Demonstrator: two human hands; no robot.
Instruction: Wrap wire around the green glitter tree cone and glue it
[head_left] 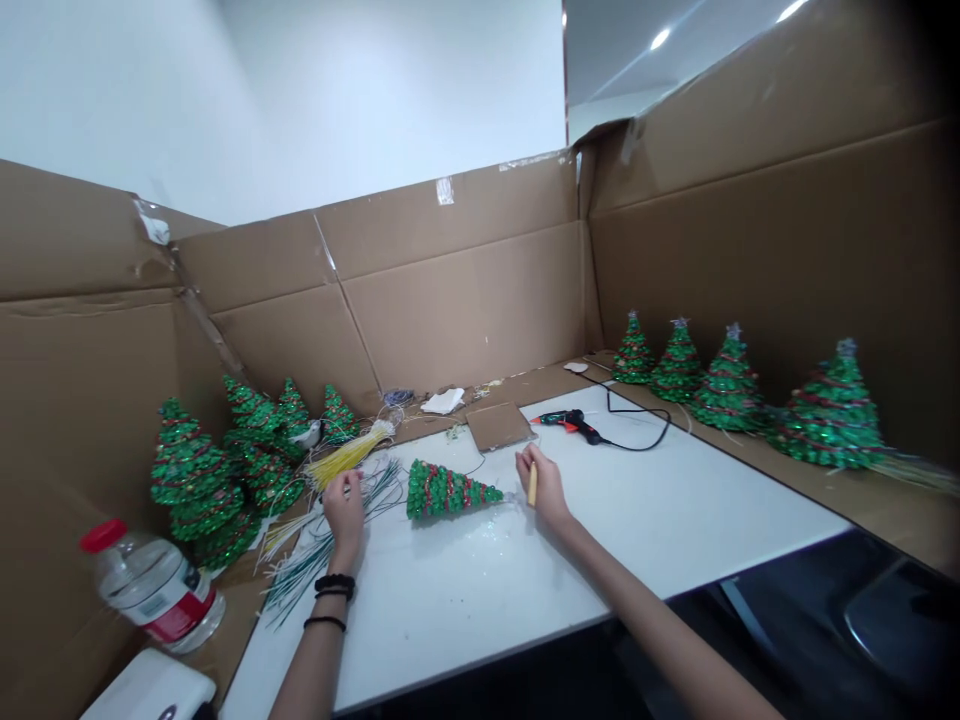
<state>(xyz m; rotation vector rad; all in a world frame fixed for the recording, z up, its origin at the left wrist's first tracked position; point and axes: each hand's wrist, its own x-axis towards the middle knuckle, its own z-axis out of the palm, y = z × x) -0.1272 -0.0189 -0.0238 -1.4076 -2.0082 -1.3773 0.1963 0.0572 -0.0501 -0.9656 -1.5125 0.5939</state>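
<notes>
A small green tree (446, 491) with red garland lies on its side on the white board (480, 590), its tip pointing right. My right hand (544, 483) is closed around a short tan stick (533, 484), just right of the tree's tip. My left hand (345, 495), with dark bands on the wrist, is left of the tree, over bundles of yellow strands (349, 452) and green strands (300, 570). Its fingers are curled; what they hold, if anything, is too small to tell.
A glue gun (570, 425) with a black cord lies behind my right hand, near a cardboard piece (499, 426). Upright trees line the left and right sides. A bottle (157, 590) stands at the left. Cardboard walls (465, 290) surround the board.
</notes>
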